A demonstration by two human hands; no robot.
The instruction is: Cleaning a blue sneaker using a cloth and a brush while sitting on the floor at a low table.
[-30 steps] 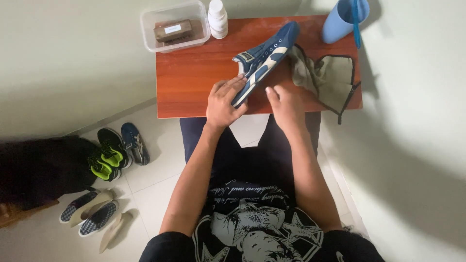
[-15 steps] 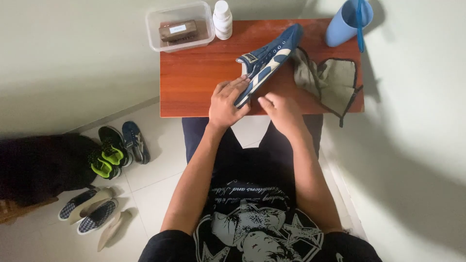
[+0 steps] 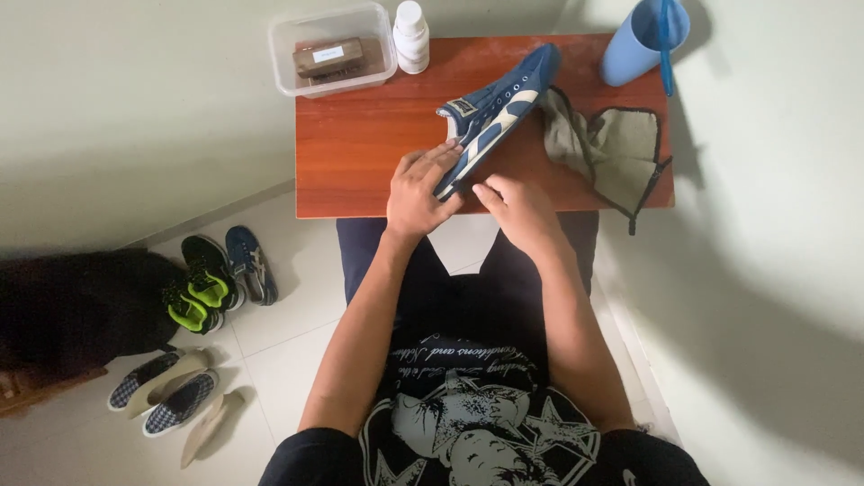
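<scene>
On table (image 3: 360,144): blue sneaker (image 3: 495,103) diagonal, toe far-right, heel between hands.

The person wears a black short-sleeved T-shirt (image 3: 477,423) with a pale grey star-and-figure print, bare forearms, and dark blue trousers (image 3: 468,270).

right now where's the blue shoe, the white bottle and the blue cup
blue shoe (image 3: 498,101), head view, on its side panel
white bottle (image 3: 412,38), head view, on its body
blue cup (image 3: 635,40), head view, on its outer wall
</scene>
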